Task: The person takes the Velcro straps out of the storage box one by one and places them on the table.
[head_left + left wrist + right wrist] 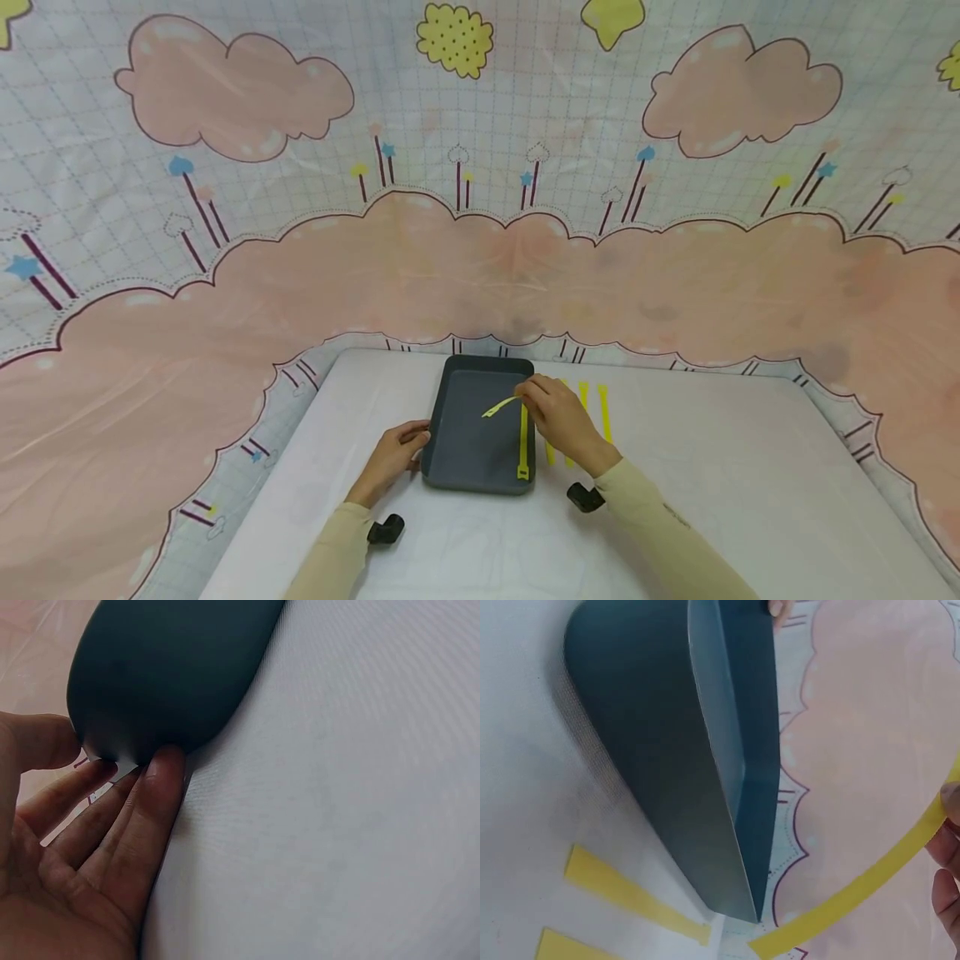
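Observation:
A dark grey rectangular tray [480,433] lies on the white table. My left hand [393,457] holds its left side; in the left wrist view, the thumb and fingertips touch the tray's edge [172,675]. Above the tray's right side, my right hand [558,417] pinches a yellow cable strap [498,407] with a slotted end, which points left over the tray. In the right wrist view this held strap [855,904] curves down from the fingertips. Another yellow strap [523,442] lies lengthwise inside the tray along its right wall.
Several more yellow straps [604,412] lie side by side on the table [712,467] right of the tray, partly hidden by my right hand. A patterned cloth [480,275] with clouds hangs behind the table. Black wrist devices [386,529] sit at both sleeves.

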Motion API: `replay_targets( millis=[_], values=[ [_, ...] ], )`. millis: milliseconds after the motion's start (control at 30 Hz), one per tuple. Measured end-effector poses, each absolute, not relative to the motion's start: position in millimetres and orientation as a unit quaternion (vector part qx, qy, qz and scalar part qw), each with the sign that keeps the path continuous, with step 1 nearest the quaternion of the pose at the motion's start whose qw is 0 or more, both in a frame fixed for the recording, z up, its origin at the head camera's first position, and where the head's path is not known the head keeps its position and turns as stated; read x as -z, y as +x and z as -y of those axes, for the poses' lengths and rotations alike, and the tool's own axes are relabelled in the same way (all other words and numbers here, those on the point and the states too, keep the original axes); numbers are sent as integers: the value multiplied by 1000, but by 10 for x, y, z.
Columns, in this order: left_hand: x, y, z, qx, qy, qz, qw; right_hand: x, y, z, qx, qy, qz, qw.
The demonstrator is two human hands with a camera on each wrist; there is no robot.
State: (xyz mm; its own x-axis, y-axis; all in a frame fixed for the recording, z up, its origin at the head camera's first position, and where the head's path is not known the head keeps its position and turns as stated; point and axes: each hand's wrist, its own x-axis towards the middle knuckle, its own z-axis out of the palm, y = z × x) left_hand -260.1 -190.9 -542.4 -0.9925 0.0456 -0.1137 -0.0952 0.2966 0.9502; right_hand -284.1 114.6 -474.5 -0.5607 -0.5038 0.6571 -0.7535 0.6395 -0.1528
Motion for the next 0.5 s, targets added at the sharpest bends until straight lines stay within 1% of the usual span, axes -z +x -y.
replay_targets(
  millis=[300, 500],
  values=[
    [5425, -2602, 1922, -600, -8, -798, 60, 4760, -2830, -1237, -263, 337, 852, 304],
    [5427, -2598, 1922, -598, -10, -799, 58, 4762, -2819, -1309, -306, 310, 852, 292]
  ],
)
